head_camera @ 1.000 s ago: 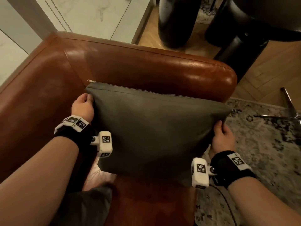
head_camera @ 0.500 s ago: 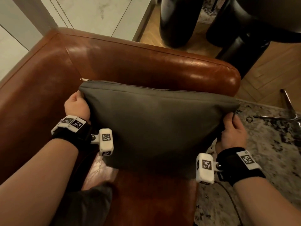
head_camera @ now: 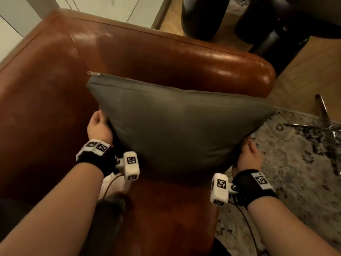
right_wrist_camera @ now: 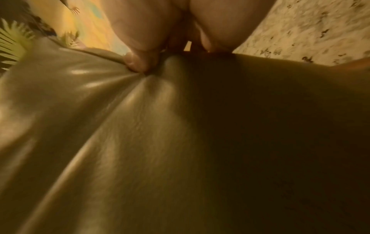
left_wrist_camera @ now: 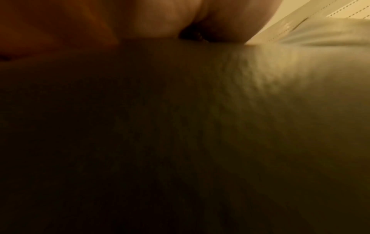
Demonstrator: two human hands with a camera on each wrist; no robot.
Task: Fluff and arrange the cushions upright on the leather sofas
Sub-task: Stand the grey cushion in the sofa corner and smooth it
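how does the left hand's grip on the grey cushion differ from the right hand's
The left hand holds the grey cushion on the sofa's inner side, over leather; the right hand holds the outer side, over the rug. The left sits higher up the cushion's edge than the right. Both grip its side edges.

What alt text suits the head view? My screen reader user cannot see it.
Two hands, left hand and right hand, grip the side edges of a grey cushion above a brown leather sofa. A patterned rug lies at right.
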